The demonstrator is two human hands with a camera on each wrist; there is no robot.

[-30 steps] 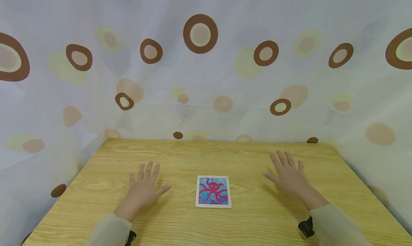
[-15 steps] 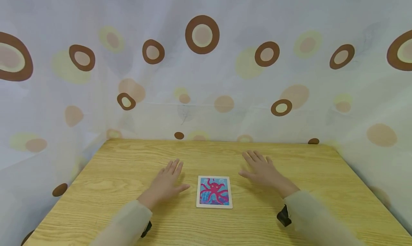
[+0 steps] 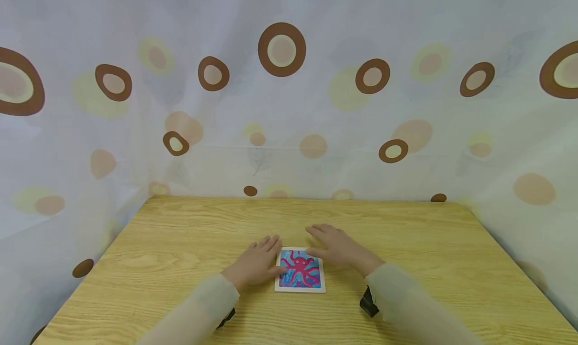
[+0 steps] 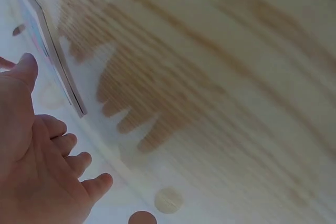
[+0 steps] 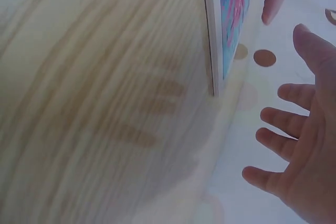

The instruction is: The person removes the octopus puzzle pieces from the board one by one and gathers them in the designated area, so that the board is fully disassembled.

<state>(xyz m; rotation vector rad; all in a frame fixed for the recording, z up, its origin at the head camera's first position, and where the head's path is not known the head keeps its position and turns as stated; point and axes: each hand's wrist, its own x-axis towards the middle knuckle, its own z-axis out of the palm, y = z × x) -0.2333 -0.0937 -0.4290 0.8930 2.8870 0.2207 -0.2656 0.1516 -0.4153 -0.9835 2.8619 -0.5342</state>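
A square picture board [image 3: 300, 280] with a white border lies flat on the table, showing a pink octopus on blue and purple. My left hand [image 3: 255, 266] is over its left edge in the head view, fingers fairly straight, thumb overlapping the picture. Over the upper right corner, my right hand [image 3: 340, 247] reaches in with fingers extended. In the left wrist view, a gap and finger shadows show between the left hand [image 4: 47, 166] and the table. The right wrist view likewise has the right hand [image 5: 307, 129] spread beside the board [image 5: 226, 30], holding nothing.
The wood-grain table [image 3: 180, 224] extends to all sides of the board. A white sheet [image 3: 289, 104] printed with brown and yellow circles encloses the back and both sides. Black wrist straps [image 3: 369, 302] sit at the cuffs of the light sleeves.
Both hands have moved inward from either side until they overlap the octopus board in the head view. The board stays in its place.
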